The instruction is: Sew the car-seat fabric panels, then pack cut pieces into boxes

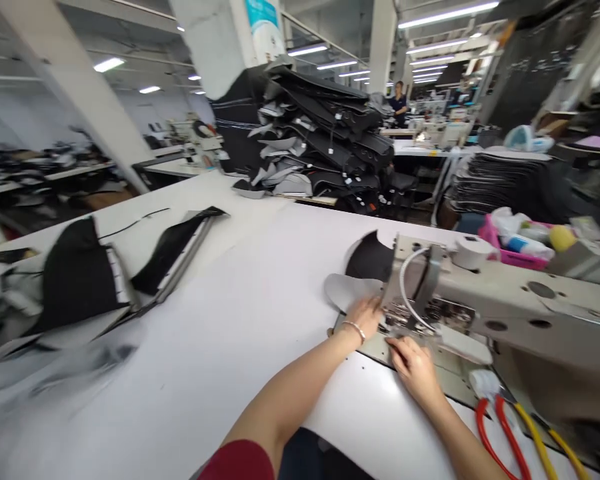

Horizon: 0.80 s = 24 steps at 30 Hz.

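Note:
A beige sewing machine (430, 287) stands at the right, its needle area partly hidden behind a pale curved tube. My left hand (363, 321), with a bracelet at the wrist, lies over a light grey fabric piece (347, 288) left of the needle area; its fingers look stretched out, though slightly blurred. Behind the grey piece a black curved piece (371, 257) rises from the table. My right hand (414, 365) is at the front edge of the machine bed, fingers curled and pressed together; whatever is between them cannot be made out.
On the white table (220, 313), black and grey cut pieces (83, 280) lie at the left. Red-handled (497, 427) and yellow-handled tools (540, 437) lie at the lower right. A pink basket (525, 259) is behind the machine. Stacked dark panels (325, 127) stand beyond; a person (398, 105) is farther back.

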{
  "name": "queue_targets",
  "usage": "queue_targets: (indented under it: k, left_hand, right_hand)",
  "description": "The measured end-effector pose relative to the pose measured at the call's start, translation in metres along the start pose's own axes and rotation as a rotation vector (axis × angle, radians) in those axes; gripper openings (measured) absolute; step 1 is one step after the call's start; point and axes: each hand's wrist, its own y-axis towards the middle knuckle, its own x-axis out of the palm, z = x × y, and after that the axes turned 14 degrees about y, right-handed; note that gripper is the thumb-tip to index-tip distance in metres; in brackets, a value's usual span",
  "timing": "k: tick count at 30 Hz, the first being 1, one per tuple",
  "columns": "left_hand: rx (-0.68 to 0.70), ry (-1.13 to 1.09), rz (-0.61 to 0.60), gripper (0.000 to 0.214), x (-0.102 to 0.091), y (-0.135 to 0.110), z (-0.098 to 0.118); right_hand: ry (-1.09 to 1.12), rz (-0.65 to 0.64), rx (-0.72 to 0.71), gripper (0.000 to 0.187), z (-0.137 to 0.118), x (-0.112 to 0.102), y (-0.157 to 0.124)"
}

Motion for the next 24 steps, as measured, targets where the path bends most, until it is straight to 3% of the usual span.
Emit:
queue_targets:
  k: [4,6,8,10,12,14,16,18,20,24]
  left_hand:
    - [-0.08,-0.026,-0.089,0.04,0.0,-0.002,-0.009]
    - [-0.207,-0.08,-0.14,0.041,-0.001,-0.006,-0.032]
    - [-0.359,-0.112,-0.173,0.04,-0.006,-0.019,-0.07]
    - [-0.501,-0.128,-0.177,0.036,-0.016,-0.047,-0.119]
    - [-0.637,-0.155,-0.153,0.033,-0.032,-0.09,-0.169]
    - [-0.718,-0.192,-0.136,0.037,-0.053,-0.141,-0.211]
    - [-0.721,-0.241,-0.135,0.039,-0.074,-0.19,-0.239]
    - [-0.66,-0.292,-0.161,0.038,-0.094,-0.227,-0.252]
    - [-0.557,-0.336,-0.206,0.037,-0.107,-0.25,-0.251]
    - [-0.325,-0.397,-0.293,0.039,-0.125,-0.267,-0.234]
  right_hand:
    - [-0.003,-0.026,-0.035,0.029,0.008,0.001,-0.004]
    - [-0.005,-0.032,-0.047,0.03,0.014,0.002,-0.005]
    - [-0.019,-0.04,-0.057,0.03,0.022,0.002,-0.006]
    - [-0.039,-0.062,-0.066,0.03,0.028,0.001,-0.005]
    - [-0.057,-0.093,-0.101,0.029,0.029,0.0,-0.003]
    - [-0.078,-0.109,-0.203,0.027,0.018,0.0,0.002]
    - [-0.087,-0.11,-0.384,0.026,-0.008,0.003,0.011]
    - [-0.076,-0.117,-0.57,0.03,-0.044,0.01,0.021]
    - [-0.056,-0.153,-0.69,0.033,-0.081,0.024,0.033]
    - [-0.083,-0.183,-0.729,0.035,-0.126,0.07,0.056]
